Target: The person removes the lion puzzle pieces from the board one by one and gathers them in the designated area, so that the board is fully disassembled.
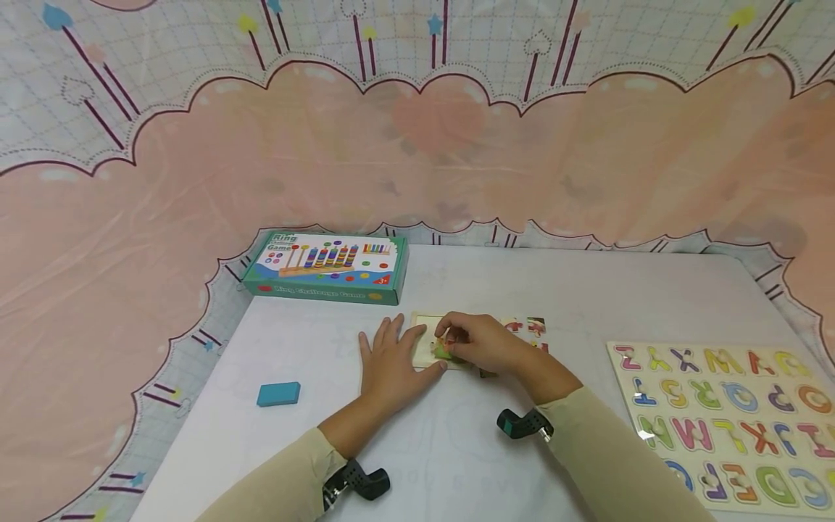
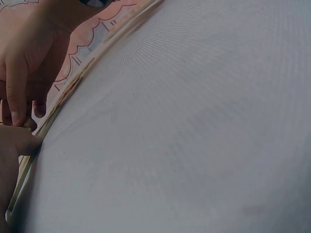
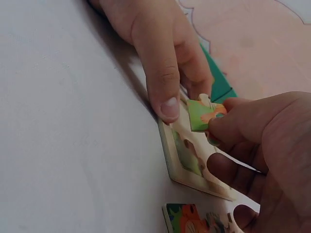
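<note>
A small light wooden puzzle board (image 1: 422, 354) lies flat on the table between both hands. My left hand (image 1: 390, 368) rests spread at the board's left side, its thumb (image 3: 167, 92) touching the near edge in the right wrist view. Over the board, my right hand (image 1: 489, 346) pinches a jigsaw piece (image 3: 198, 115) printed in green and orange, held tilted between thumb and forefinger. Below it, another green piece (image 3: 187, 153) sits in the board's recess. Loose jigsaw pieces (image 1: 536, 328) lie just right of the board, partly hidden by the right hand.
A green Ring Challenge Game box (image 1: 326, 268) stands at the back left. A blue block (image 1: 278, 394) lies left of the left hand. At the right is a large alphabet puzzle board (image 1: 724, 428) with colourful letters. White cloth (image 1: 450, 449) covers the table.
</note>
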Demonstrator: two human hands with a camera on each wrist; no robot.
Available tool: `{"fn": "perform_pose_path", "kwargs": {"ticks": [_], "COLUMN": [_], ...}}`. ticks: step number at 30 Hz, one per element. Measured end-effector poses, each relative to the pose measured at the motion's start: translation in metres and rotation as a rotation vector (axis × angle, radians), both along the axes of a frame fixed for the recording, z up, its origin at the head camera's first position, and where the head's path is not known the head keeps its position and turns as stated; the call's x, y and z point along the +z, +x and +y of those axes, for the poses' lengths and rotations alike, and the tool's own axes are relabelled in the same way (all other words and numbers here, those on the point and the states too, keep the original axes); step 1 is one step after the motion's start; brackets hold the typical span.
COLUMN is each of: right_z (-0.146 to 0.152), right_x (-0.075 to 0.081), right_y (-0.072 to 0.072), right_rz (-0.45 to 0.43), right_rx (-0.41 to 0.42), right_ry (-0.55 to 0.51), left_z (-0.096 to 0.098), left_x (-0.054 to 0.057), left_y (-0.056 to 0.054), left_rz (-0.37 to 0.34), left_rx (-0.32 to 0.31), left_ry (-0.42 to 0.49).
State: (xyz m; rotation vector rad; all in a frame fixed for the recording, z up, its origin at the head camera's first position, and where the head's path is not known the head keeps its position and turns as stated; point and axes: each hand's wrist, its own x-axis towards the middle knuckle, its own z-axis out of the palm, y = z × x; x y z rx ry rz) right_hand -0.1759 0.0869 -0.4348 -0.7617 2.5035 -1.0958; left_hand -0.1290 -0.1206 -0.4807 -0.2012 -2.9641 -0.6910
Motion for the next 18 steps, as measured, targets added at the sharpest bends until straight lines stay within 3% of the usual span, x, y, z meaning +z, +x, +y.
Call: {"fn": "perform_pose_path", "kwargs": {"ticks": [9,18], "right_z": [0.017,0.037], "right_x": [0.004,0.001], "right_y": [0.004,0.008], "right_rz": [-0.016,-0.012], "right_rx": [-0.022,-0.019], "right_ry": [-0.065,-0.057], "left_z": [0.000,0.000], "left_x": [0.000,0.000], "left_y": [0.000,0.001], "left_rz": [0.001,-0.011], "left_rx": [-0.001,-0.003], "left_ry": [-0.005,-0.004]}}
